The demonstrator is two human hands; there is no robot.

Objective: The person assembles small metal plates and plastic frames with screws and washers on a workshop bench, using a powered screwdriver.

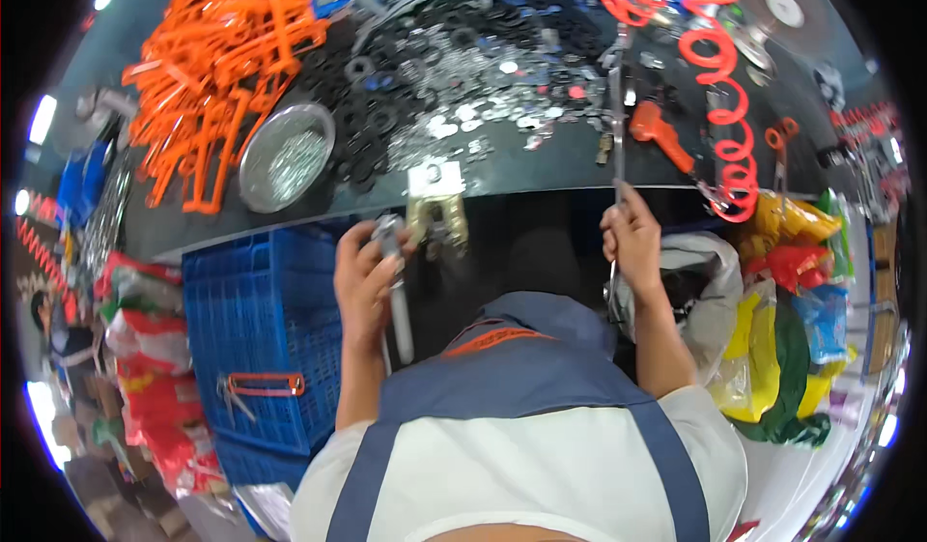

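My left hand is closed around a grey metal tube-shaped part that points down toward my lap, just below the bench edge. A brass-coloured metal fixture hangs on the bench edge right beside that hand. My right hand grips a long thin metal rod that stands nearly upright and reaches up over the bench. An orange-handled air tool lies on the bench just right of the rod.
The dark workbench carries a heap of black and silver washers, a pile of orange plastic frames, a round metal bowl and an orange coiled hose. A blue crate stands left of me; coloured bags sit right.
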